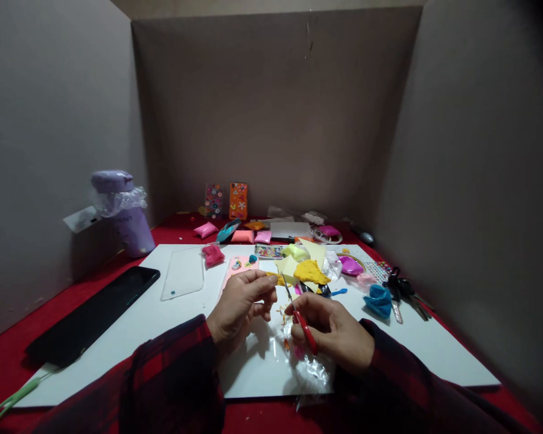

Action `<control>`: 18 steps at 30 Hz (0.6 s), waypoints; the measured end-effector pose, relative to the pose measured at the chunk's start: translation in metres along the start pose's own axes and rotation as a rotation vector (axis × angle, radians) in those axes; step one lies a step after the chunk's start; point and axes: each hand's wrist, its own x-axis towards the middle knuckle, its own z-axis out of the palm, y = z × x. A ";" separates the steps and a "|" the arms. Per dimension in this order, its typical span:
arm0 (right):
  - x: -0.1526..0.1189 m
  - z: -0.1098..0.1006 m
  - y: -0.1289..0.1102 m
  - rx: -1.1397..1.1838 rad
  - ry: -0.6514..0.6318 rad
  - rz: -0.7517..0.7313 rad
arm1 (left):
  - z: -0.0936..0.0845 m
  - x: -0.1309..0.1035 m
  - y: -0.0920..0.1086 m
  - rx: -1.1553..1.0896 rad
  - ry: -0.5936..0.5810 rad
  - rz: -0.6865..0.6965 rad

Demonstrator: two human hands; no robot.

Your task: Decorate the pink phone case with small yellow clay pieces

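Left hand (pixel 244 301) pinches a thin yellow clay-like strip (pixel 278 278) between thumb and forefinger, other fingers curled in. Right hand (pixel 332 328) is closed round small red-handled metal scissors (pixel 306 333), fingers bent at the grip. Both hands are up over the near middle of a white flat board (pixel 163 316), which lies on a red-covered tabletop (pixel 253 416).

Key relation: strip lies to the far left of the right hand, ahead of the scissors' grip, off the left hand's fingertips. Left hand is nearer to it. Strip's long axis runs roughly left-right. Scissors' long axis runs near to far, tilted: handle near and right, tips pointing far and slightly left. Blades cross in front of the strip's right part in this view; can't tell if they touch it, nor whether blades are parted.

Just right of the strip and a bit far: a flattened yellow clay-like lump (pixel 311 272). Pink phone case with small charms (pixel 228 276) is partly behind left hand. Below the scissors, crumpled clear plastic film (pixel 314 374) on the near part of the board. Well left: large black phone (pixel 95 313). Right: crumpled blue packet (pixel 379 301), beside metal keys (pixel 397 311).
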 end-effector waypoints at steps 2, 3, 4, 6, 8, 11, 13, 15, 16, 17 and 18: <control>0.000 0.000 0.000 0.008 0.000 -0.002 | 0.000 0.000 0.000 0.005 0.000 0.002; 0.000 0.000 0.000 0.011 -0.002 0.000 | 0.000 0.000 0.000 0.005 0.001 0.005; -0.001 0.000 0.000 0.013 -0.005 0.004 | 0.000 0.000 -0.001 0.004 0.001 0.008; -0.001 0.000 -0.001 0.014 0.002 0.011 | -0.001 0.000 -0.001 0.003 0.000 0.012; -0.001 0.001 -0.001 0.008 0.014 0.012 | -0.001 0.001 -0.002 0.002 0.004 0.008; -0.001 0.001 -0.001 0.006 0.019 0.014 | -0.001 0.001 -0.001 -0.006 0.012 0.004; 0.000 0.001 0.000 0.015 0.013 0.015 | 0.000 0.000 -0.001 -0.008 0.011 0.003; 0.000 0.001 0.000 0.024 0.006 0.016 | 0.000 0.000 0.000 -0.004 0.005 0.002; 0.000 0.001 0.000 0.027 0.003 0.017 | 0.001 -0.001 0.000 0.000 0.003 0.002; 0.001 0.000 0.001 0.026 0.005 0.015 | 0.001 -0.001 0.000 0.003 0.004 0.003; 0.001 0.000 0.001 0.024 0.008 0.013 | 0.001 -0.001 0.000 0.006 0.004 0.002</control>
